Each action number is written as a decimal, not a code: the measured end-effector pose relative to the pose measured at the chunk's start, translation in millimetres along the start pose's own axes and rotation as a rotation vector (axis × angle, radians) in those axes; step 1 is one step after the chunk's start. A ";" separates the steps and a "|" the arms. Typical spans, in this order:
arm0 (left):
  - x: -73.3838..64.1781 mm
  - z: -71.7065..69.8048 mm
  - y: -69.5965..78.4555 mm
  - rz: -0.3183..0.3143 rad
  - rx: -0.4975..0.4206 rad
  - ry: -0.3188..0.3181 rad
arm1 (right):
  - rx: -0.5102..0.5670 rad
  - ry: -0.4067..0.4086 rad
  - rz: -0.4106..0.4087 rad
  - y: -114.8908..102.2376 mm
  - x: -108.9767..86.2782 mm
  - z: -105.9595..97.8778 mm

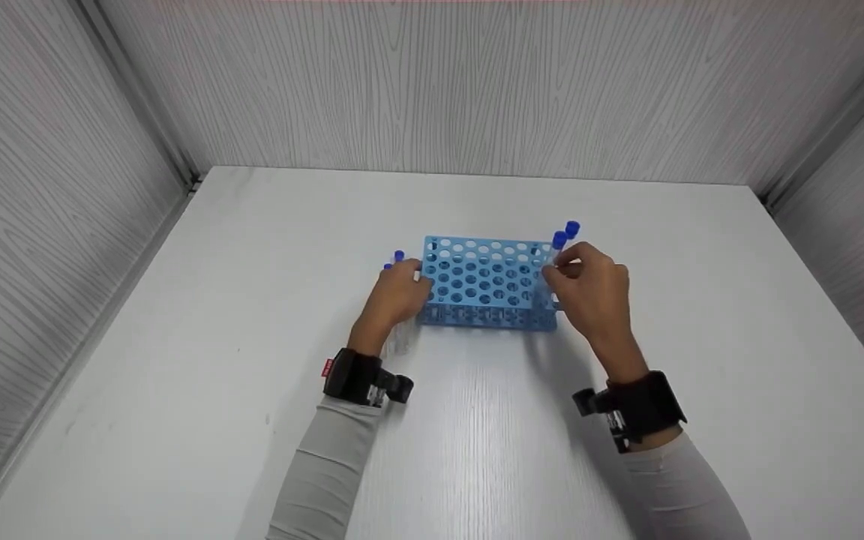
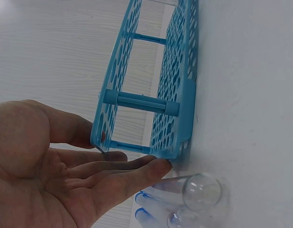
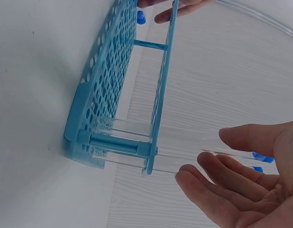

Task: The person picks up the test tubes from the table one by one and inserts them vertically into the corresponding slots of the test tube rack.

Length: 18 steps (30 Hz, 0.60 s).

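Observation:
A blue test tube rack [image 1: 477, 281] stands on the table between the hands. At its left end, my left hand [image 1: 397, 292] grips the edge of the upper plate, thumb on top and the other fingers extended alongside. Two clear test tubes with blue caps [image 1: 559, 240] stand in holes at the right end. My right hand [image 1: 592, 291] pinches one test tube [image 3: 184, 137] between thumb and index finger, below its cap. In the right wrist view, that tube's lower part passes through the upper plate [image 3: 161, 90].
More blue-capped test tubes [image 2: 201, 191] are beside the rack's left end, partly hidden by the left hand in the head view. A white table [image 1: 177, 420] carries everything. Wood-grain panels [image 1: 432, 90] rise at the back and on both sides.

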<state>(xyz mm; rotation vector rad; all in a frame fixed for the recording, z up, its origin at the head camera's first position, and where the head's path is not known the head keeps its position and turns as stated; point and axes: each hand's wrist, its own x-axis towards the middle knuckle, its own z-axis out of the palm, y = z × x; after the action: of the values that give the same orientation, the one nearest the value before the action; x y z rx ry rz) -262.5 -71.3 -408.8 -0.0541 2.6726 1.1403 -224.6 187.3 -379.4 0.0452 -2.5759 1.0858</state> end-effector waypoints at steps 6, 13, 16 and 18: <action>-1.2 -0.6 0.4 0.004 0.002 -0.002 | -0.009 -0.020 0.007 -0.1 0.0 -1.6; -1.8 -0.4 0.0 0.020 0.003 -0.003 | -0.046 -0.058 0.007 -0.3 0.5 -4.4; -1.6 -0.8 0.0 0.019 0.001 -0.003 | -0.063 -0.058 0.000 -0.1 1.4 -6.7; -1.4 -1.1 0.0 0.018 -0.002 -0.006 | -0.070 -0.052 0.001 -0.2 1.8 -8.9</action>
<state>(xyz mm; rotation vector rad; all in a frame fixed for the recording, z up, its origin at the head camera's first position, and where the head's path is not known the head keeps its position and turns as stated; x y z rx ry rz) -261.3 -72.1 -407.7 -0.0264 2.6727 1.1463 -223.6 193.6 -372.9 0.0557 -2.6581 1.0066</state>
